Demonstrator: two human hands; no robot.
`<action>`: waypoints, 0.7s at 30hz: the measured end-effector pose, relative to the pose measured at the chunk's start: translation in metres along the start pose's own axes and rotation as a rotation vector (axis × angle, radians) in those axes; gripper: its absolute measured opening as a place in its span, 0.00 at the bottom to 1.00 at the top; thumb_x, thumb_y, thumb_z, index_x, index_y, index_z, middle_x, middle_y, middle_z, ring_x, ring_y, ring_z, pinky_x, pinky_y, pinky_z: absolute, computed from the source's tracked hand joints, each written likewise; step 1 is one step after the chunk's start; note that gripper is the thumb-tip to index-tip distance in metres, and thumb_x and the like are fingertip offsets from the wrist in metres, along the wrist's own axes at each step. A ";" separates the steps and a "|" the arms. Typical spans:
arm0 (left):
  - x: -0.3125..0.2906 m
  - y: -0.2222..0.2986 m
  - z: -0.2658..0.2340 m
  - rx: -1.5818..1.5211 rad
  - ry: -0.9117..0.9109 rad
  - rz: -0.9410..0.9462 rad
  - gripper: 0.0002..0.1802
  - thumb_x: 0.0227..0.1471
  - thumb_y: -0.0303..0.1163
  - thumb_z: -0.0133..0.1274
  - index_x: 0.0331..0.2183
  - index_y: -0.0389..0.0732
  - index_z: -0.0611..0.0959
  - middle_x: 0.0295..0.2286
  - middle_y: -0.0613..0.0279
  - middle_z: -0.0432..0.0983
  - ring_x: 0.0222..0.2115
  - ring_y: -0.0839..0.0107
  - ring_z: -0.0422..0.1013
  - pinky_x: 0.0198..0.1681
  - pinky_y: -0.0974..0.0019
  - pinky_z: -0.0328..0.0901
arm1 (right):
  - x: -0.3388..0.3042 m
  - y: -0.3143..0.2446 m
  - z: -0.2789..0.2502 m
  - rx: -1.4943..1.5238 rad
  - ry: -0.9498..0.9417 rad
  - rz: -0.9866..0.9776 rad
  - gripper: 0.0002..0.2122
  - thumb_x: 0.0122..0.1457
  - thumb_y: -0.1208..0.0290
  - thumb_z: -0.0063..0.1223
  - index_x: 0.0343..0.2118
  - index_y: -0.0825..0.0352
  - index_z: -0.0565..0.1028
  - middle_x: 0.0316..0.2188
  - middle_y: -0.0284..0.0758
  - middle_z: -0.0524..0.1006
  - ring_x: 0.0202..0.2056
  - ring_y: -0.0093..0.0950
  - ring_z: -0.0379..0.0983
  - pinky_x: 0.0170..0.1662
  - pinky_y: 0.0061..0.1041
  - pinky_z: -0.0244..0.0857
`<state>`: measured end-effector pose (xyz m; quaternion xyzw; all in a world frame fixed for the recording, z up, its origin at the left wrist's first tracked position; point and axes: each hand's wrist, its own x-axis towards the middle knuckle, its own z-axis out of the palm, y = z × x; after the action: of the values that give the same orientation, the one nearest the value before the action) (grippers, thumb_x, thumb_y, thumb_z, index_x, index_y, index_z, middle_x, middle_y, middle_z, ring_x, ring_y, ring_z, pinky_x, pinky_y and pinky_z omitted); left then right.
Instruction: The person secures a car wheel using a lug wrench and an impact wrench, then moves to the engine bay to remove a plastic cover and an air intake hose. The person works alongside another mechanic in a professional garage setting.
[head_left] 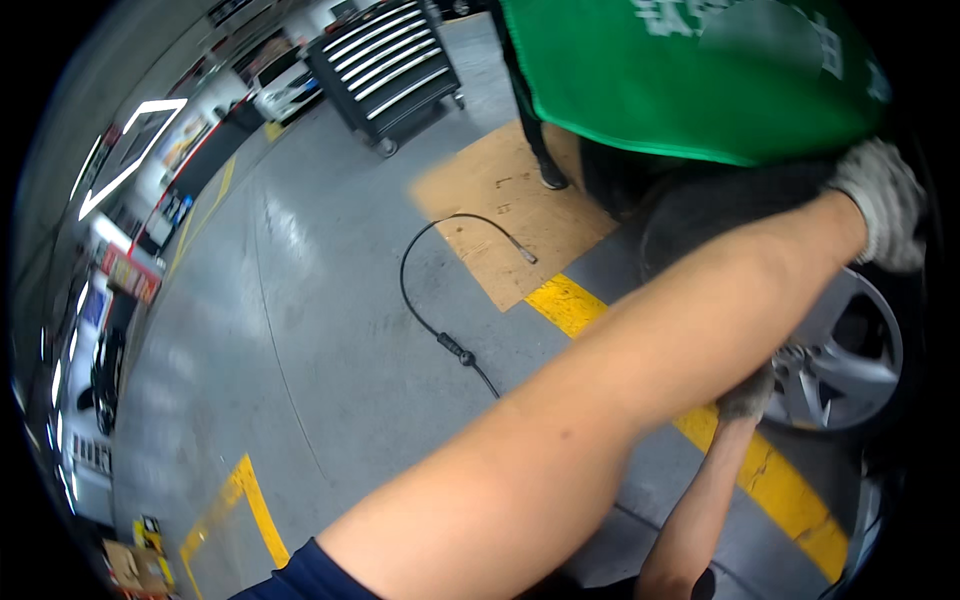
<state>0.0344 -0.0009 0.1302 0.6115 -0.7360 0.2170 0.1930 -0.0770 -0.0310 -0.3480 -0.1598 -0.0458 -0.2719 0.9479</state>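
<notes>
My left arm reaches across from the lower left, and its hand [885, 205] wears a grey work glove. This hand is blurred at the upper right, above a silver alloy wheel [855, 375] with a dark tyre; its fingers are not clear. My right hand [746, 396], gloved too, is at the wheel's spokes near the hub. The left forearm hides part of it, and its fingers do not show. A dark rounded shape [700, 205], perhaps a tyre, is beside the left forearm. Over it hangs a green cloth [650, 85] with white print.
A person's dark-clad leg and shoe [551, 172] stand on a cardboard sheet [530, 235]. A black cable [404, 280] with a handle-like grip curves across the grey floor. Yellow lines [570, 303] cross it. Behind stand a black wheeled tool cabinet [385, 70] and a white car [285, 88].
</notes>
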 end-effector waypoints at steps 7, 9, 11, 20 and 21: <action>0.019 -0.003 0.033 -0.033 0.125 0.057 0.34 0.56 0.67 0.41 0.44 0.53 0.89 0.46 0.61 0.83 0.49 0.57 0.76 0.52 0.50 0.68 | 0.013 -0.002 0.087 -0.449 0.416 -0.084 0.28 0.73 0.49 0.37 0.68 0.64 0.61 0.65 0.37 0.69 0.62 0.38 0.68 0.65 0.40 0.63; 0.011 -0.006 0.026 -0.027 0.089 0.043 0.35 0.56 0.67 0.41 0.44 0.53 0.89 0.45 0.62 0.84 0.48 0.57 0.77 0.51 0.49 0.68 | 0.004 0.013 0.103 -0.448 0.466 -0.042 0.29 0.72 0.49 0.39 0.68 0.64 0.61 0.65 0.38 0.69 0.61 0.37 0.68 0.64 0.39 0.64; 0.003 -0.009 0.021 -0.039 0.075 0.033 0.35 0.56 0.68 0.41 0.43 0.53 0.90 0.43 0.62 0.84 0.47 0.58 0.77 0.49 0.49 0.69 | -0.008 0.031 0.128 -0.400 0.515 0.034 0.29 0.72 0.50 0.42 0.67 0.65 0.61 0.65 0.38 0.69 0.61 0.37 0.69 0.63 0.38 0.65; -0.006 -0.004 -0.001 -0.335 -0.015 -0.007 0.32 0.55 0.66 0.46 0.41 0.51 0.88 0.44 0.61 0.82 0.50 0.60 0.74 0.54 0.47 0.65 | -0.106 0.104 0.233 -0.563 0.671 0.596 0.28 0.66 0.51 0.54 0.61 0.67 0.68 0.56 0.39 0.74 0.53 0.35 0.74 0.57 0.34 0.70; -0.006 0.000 -0.003 -0.362 -0.039 0.012 0.31 0.54 0.65 0.48 0.44 0.49 0.85 0.46 0.58 0.79 0.52 0.57 0.72 0.55 0.47 0.64 | -0.117 0.108 0.230 -0.859 0.569 0.712 0.27 0.64 0.52 0.55 0.59 0.67 0.69 0.53 0.40 0.76 0.51 0.35 0.75 0.55 0.34 0.71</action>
<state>0.0351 0.0056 0.1294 0.5664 -0.7704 0.0703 0.2843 -0.1186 0.1895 -0.1807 -0.4535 0.3776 0.0346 0.8066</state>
